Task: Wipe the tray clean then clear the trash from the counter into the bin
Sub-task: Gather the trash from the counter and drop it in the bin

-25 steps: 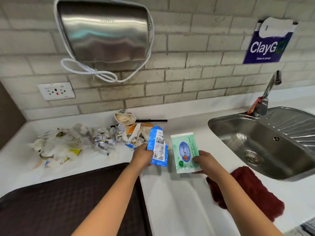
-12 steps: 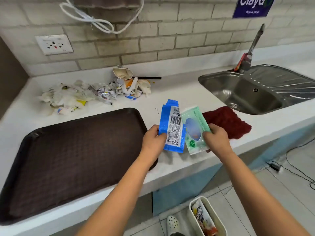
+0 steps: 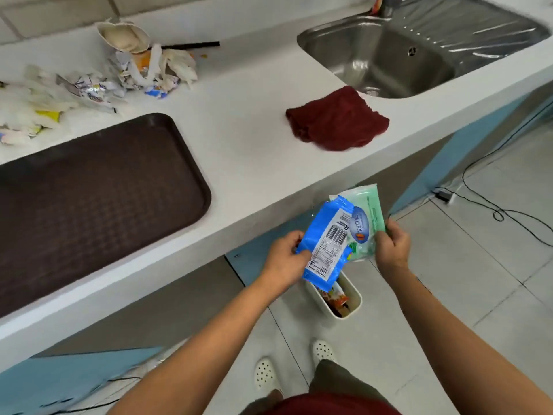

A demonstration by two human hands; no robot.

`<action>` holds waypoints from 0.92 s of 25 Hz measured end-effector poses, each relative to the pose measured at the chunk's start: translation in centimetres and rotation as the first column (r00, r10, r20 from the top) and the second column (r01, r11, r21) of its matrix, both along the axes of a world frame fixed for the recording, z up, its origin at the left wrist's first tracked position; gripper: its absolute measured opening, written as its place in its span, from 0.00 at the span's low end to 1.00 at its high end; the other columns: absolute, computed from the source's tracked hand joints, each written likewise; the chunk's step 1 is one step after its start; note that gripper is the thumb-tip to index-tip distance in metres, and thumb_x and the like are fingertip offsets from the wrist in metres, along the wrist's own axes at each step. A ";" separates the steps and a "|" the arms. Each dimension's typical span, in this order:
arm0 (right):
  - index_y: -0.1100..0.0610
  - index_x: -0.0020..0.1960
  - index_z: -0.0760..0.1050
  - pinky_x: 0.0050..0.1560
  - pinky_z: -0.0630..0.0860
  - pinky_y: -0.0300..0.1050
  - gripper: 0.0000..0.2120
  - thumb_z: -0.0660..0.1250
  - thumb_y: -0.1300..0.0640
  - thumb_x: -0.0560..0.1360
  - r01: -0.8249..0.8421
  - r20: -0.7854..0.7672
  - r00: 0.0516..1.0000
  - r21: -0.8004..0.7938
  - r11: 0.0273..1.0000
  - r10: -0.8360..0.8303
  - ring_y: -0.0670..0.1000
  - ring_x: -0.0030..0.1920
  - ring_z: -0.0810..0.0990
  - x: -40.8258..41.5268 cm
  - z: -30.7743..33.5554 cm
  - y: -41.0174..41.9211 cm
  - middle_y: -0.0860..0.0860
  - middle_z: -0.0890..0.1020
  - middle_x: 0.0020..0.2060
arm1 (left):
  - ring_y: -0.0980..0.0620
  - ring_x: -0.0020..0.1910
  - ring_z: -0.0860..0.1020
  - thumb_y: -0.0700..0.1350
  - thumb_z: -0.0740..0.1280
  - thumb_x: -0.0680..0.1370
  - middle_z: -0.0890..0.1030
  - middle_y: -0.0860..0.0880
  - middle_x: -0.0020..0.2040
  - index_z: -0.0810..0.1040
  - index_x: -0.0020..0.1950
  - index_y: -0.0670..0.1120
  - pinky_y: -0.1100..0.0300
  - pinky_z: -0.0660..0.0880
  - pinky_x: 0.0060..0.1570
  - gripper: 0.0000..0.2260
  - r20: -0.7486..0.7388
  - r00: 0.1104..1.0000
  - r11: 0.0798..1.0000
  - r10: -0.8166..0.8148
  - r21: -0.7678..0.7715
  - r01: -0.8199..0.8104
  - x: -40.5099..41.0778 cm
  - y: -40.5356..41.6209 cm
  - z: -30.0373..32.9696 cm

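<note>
the left hand (image 3: 285, 256) is gripping a blue wrapper (image 3: 324, 245) by its left edge, thumb on the printed barcode face and the other fingers curled behind it. the right hand (image 3: 392, 248) is pinching a pale green wipes pack (image 3: 366, 223) at its right side, fingers wrapped round the edge. the two packets are overlapping, the blue one lying in front of the green one, and both are being held out past the front edge of the counter (image 3: 254, 163), over the floor. directly under the blue wrapper a small white bin (image 3: 354, 298) is standing on the tiled floor, with some colourful packaging already showing inside it.

up on the counter the dark brown tray (image 3: 89, 199) is lying flat at the left, near the front edge. behind it a heap of crumpled paper and wrappers (image 3: 89, 85) is sitting against the back wall, with a crushed paper cup (image 3: 122, 35) at its top and a black straw (image 3: 191, 44) just beside that. a dark red cloth (image 3: 338, 119) is lying bunched just in front of the steel sink (image 3: 449, 34), its far corner touching the sink rim. white perforated shoes (image 3: 266, 374) are showing at the bottom, and a black cable (image 3: 490, 205) is trailing over the floor at the right
</note>
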State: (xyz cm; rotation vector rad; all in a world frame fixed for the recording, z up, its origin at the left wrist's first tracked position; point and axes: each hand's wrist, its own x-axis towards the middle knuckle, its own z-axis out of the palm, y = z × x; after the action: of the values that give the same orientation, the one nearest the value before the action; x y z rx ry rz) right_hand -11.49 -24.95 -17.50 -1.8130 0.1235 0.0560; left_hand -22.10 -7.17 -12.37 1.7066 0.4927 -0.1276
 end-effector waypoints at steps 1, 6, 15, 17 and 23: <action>0.58 0.39 0.74 0.29 0.73 0.36 0.10 0.56 0.60 0.63 0.035 -0.062 0.997 -0.021 0.999 -0.036 0.42 0.29 0.74 -0.7 -1.3 -1.5 0.50 0.76 0.29 | 0.51 0.38 0.73 0.30 0.61 0.73 0.77 0.49 0.36 0.71 0.36 0.49 0.60 0.69 0.36 0.14 -0.053 0.999 1.000 -0.001 0.008 0.001 -0.2 -0.9 -1.5; 0.59 0.48 0.75 0.21 0.71 0.39 0.11 0.56 0.67 0.72 -0.112 -0.438 0.899 -0.262 0.959 -0.015 0.53 0.30 0.73 -2.7 -7.7 -8.1 0.55 0.77 0.34 | 0.52 0.44 0.78 0.31 0.61 0.74 0.79 0.49 0.47 0.71 0.53 0.48 0.67 0.74 0.34 0.14 -0.311 0.946 0.996 0.089 0.043 -0.079 -0.7 -4.7 -8.1; 0.57 0.59 0.76 0.25 0.77 0.47 0.16 0.56 0.66 0.75 -0.332 -0.647 0.761 -0.326 0.885 0.048 0.58 0.38 0.77 -1.3 -19.3 -11.4 0.56 0.79 0.47 | 0.49 0.46 0.75 0.32 0.61 0.74 0.75 0.44 0.53 0.73 0.48 0.46 0.54 0.79 0.41 0.10 -0.551 0.829 0.986 0.098 0.168 -0.005 2.1 -8.3 -19.6; 0.56 0.60 0.76 0.24 0.75 0.41 0.18 0.56 0.66 0.75 -0.337 -0.664 0.746 -0.324 0.884 0.040 0.55 0.37 0.77 -0.8 -21.8 -11.5 0.57 0.81 0.51 | 0.49 0.46 0.75 0.33 0.61 0.75 0.76 0.44 0.56 0.74 0.49 0.45 0.64 0.77 0.32 0.08 -0.571 0.818 0.989 0.069 0.146 0.018 2.8 -9.0 -21.8; 0.54 0.63 0.75 0.41 0.77 0.44 0.21 0.56 0.64 0.73 -0.375 -0.690 0.724 -0.376 0.847 0.013 0.56 0.43 0.78 0.9 -27.9 -10.9 0.58 0.80 0.55 | 0.45 0.54 0.78 0.34 0.60 0.76 0.77 0.43 0.60 0.74 0.49 0.45 0.69 0.73 0.32 0.08 -0.621 0.784 0.982 0.023 0.160 0.098 5.9 -9.8 -28.2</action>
State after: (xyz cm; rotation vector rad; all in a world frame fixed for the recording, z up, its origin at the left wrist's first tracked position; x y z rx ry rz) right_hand -10.58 -35.86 -45.41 -2.2410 0.4899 0.9287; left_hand -16.19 -16.98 -40.55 1.8391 0.9856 -0.7159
